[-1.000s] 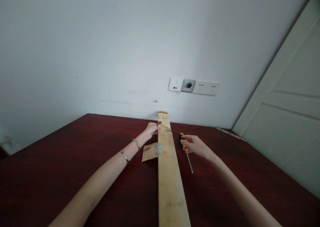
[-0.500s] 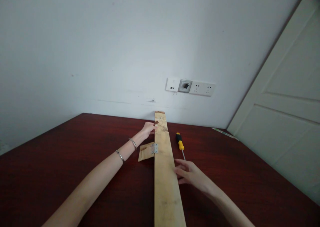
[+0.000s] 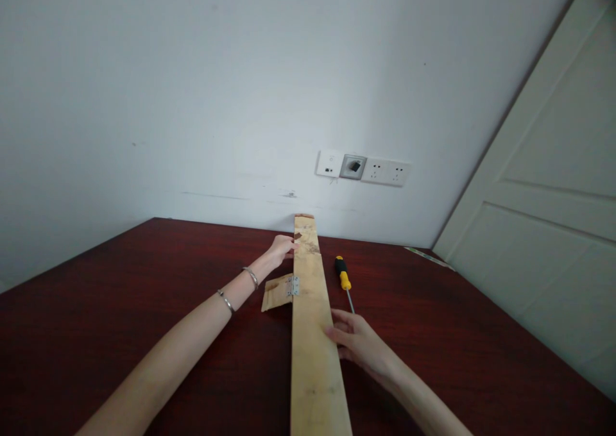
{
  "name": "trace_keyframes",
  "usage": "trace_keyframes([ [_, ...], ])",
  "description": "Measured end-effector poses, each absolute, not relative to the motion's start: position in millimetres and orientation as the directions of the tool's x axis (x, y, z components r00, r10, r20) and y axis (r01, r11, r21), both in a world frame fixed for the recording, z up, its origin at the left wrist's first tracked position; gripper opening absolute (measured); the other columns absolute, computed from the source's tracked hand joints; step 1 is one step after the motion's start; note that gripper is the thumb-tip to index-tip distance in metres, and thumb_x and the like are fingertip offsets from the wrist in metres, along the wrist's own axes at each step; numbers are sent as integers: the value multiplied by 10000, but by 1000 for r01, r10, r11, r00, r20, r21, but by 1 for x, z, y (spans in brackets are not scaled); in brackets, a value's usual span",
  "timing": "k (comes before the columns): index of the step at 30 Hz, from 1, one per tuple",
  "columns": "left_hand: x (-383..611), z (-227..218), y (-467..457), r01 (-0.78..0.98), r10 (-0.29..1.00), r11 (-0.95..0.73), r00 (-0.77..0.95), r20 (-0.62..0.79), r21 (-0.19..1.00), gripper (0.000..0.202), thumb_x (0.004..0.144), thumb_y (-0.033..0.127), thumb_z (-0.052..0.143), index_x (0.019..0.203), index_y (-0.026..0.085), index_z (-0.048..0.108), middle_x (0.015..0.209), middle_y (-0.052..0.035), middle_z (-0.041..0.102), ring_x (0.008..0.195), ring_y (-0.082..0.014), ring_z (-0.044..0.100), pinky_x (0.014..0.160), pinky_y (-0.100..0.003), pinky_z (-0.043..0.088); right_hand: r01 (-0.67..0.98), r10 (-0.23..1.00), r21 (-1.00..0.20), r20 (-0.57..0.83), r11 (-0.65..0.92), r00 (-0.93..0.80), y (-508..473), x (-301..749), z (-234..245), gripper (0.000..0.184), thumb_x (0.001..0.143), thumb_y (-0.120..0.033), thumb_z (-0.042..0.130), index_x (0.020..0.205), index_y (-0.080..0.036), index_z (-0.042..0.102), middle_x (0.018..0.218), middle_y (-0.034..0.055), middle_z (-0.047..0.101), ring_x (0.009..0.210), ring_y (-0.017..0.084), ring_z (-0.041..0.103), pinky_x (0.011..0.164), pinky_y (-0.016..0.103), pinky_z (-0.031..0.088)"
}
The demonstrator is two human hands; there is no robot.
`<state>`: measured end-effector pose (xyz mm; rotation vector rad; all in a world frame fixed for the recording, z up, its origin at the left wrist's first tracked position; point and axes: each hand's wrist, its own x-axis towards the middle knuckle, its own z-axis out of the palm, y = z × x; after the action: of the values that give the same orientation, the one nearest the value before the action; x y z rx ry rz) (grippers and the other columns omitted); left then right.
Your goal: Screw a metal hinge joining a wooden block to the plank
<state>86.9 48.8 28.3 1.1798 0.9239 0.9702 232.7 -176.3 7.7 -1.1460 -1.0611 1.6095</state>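
A long pale wooden board (image 3: 315, 352) runs away from me across the dark red tabletop, its far end at the wall. My left hand (image 3: 282, 249) is closed on the board's left edge near that far end; some fingers are hidden beside it. My right hand (image 3: 355, 336) grips the right edge closer to me, thumb on top and fingers at the side. A metal hinge (image 3: 294, 286) joins the board to a short wooden piece (image 3: 276, 293) sticking out left. Right of the board lies a screwdriver (image 3: 342, 274) with a yellow and black handle.
The dark red table (image 3: 202, 250) reaches the white wall (image 3: 216, 102). Wall sockets (image 3: 385, 171) and a small black plug (image 3: 355, 166) sit above it. A white panelled door (image 3: 543, 231) stands at the right, with a thin pale strip (image 3: 430, 258) on the table near it.
My right thumb has come onto the top of the board, and that hand now grips its edge. My left hand stays at the same spot on the board. The view has shifted slightly.
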Motion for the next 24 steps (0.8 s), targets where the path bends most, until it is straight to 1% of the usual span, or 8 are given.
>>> trace_keyframes([
  [4,88,29,49,-120,949,115,306,-73,986,151,598,-42,613,684,69,670,737,-92,698,617,-165,653,629,-285,539,-224,955,-937,-226,-267,-192,-179,230,9,559,612,-432,825,1025,-94,659,977,137,735,850,223,712,831,373,539],
  [7,88,30,49,-124,946,118,316,-73,985,154,600,-41,615,691,71,669,735,-89,696,617,-163,651,627,-284,539,-249,956,-932,-220,-265,-192,-182,228,9,497,632,-412,817,984,-91,675,980,140,735,850,217,712,821,353,537],
  [14,86,27,51,-139,934,122,350,-66,983,133,586,-33,634,654,80,646,661,-62,673,566,-140,631,608,-263,528,-293,960,-919,-221,-263,-169,-183,225,9,435,662,-346,789,999,-91,686,975,139,739,848,219,712,828,344,528],
  [21,83,24,53,-139,923,128,378,-67,982,123,581,14,696,672,82,649,669,-65,680,588,-141,636,615,-249,517,-302,969,-925,-192,-231,-154,-182,225,12,400,686,-349,762,987,-94,698,946,140,744,828,224,714,774,325,533],
  [24,82,26,49,-126,921,125,383,-68,984,124,578,28,723,664,78,649,668,-73,680,605,-143,642,621,-242,511,-299,975,-931,-175,-210,-139,-182,224,14,385,687,-353,759,969,-98,705,933,138,745,831,228,714,782,327,530],
])
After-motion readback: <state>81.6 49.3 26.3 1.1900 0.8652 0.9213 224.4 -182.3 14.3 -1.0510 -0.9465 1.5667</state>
